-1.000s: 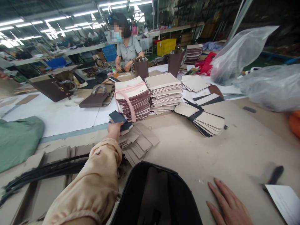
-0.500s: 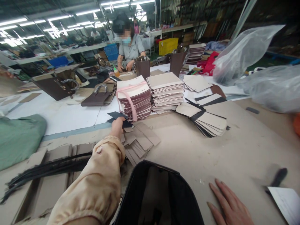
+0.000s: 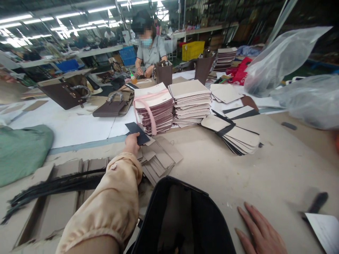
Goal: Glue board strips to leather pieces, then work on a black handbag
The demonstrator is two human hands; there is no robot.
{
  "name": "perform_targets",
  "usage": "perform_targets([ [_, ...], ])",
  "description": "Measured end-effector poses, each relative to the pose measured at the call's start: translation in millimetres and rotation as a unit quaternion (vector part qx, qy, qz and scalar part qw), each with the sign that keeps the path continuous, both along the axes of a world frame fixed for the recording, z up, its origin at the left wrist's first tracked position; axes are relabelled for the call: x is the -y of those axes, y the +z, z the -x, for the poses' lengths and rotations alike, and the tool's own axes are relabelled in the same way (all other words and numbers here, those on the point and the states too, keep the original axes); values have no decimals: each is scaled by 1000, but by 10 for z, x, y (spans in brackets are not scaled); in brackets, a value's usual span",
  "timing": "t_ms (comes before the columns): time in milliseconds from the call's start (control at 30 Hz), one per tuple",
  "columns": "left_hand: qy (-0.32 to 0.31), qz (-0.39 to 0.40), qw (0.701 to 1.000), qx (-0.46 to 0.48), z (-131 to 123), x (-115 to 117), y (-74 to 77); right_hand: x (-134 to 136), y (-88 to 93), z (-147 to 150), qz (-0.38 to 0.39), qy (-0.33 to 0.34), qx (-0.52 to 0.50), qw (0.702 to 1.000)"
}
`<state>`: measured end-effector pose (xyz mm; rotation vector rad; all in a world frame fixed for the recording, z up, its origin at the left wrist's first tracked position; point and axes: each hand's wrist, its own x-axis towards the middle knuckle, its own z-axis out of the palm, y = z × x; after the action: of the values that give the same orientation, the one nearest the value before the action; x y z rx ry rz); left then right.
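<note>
Left hand (image 3: 131,144): left of centre of the frame, at the end of a tan sleeve (image 3: 106,201) that rises from the lower edge
Left fingers: grasping the dark blue pieces (image 3: 141,137); the grip beneath them is hidden
Dark blue pieces: left of centre of the frame, flat and straight-edged, overlapping, just in front of the pink-strapped stack (image 3: 155,118)
Grey-brown card pieces (image 3: 159,157): loose, overlapping pile to the right of the left hand, on the counter (image 3: 212,169)
Right hand (image 3: 263,233): lower right of the frame, palm down on the counter, well apart from the left hand
Right fingers: released, extended and slightly spread
Black item (image 3: 190,211): bottom centre of the frame, rounded upper corners, between the two arms
Beige stack (image 3: 190,102): upper centre, immediately right of the pink-strapped stack
Banded bundle (image 3: 230,135): right of centre, fanned pale pieces encircled by a dark band
Black strips (image 3: 55,187): lower left, lying across long card strips (image 3: 54,211)
Green cloth (image 3: 25,153): left edge of the frame
White sheet (image 3: 324,229): lower right corner, near a dark handle (image 3: 319,201)
Co-worker (image 3: 152,53): upper centre, both hands low at the far side of the work surface
</note>
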<state>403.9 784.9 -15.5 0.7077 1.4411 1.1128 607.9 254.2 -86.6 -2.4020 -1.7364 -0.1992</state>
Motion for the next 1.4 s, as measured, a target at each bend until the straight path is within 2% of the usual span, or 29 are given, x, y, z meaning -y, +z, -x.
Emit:
perform_targets([
  [67,-18,-10,999,24,70,89,102,3,-10,-2,4,-3,-7,1000],
  [167,-77,-43,994,61,220,293,402,-4,-14,5,-3,-1,-16,1000],
  [300,-219,-134,960,115,354,663,1014,-27,-30,35,-22,-16,-27,999],
  [400,-279,-164,939,116,327,1017,1545,-63,-68,51,-31,-26,-34,999],
  [500,-307,-167,930,108,232,1527,2032,-124,-23,87,-29,-42,-52,997],
  [567,-303,-184,927,121,172,1986,2284,-152,111,141,-19,-60,-74,995],
  [633,-301,-188,925,134,130,2508,2460,-164,288,204,-3,-80,-100,992],
  [700,-315,-161,924,142,109,3043,2541,-173,425,247,8,-78,-124,989],
  [767,-348,-99,919,154,114,3570,2505,-176,481,258,5,-83,-140,987],
  [800,-367,-58,914,161,127,3834,2438,-171,487,254,5,-83,-149,985],
  [867,-394,30,901,178,172,4368,2213,-143,482,236,3,-83,-170,982],
  [1000,-417,167,867,216,293,5366,1520,-68,456,181,-2,-47,-215,975],
  [1100,-411,229,860,198,413,5939,1001,-76,421,126,-31,-34,-259,965],
  [1167,-401,250,865,169,507,6206,736,-105,411,72,-42,-43,-331,942],
  [1233,-391,252,874,142,597,6382,553,-104,429,5,-38,-56,-398,915],
  [1300,-389,238,881,126,668,6481,440,-27,474,-46,-30,-67,-428,901],
  [1400,-397,205,890,92,737,6538,348,235,544,-1,-5,-59,-446,893],
])
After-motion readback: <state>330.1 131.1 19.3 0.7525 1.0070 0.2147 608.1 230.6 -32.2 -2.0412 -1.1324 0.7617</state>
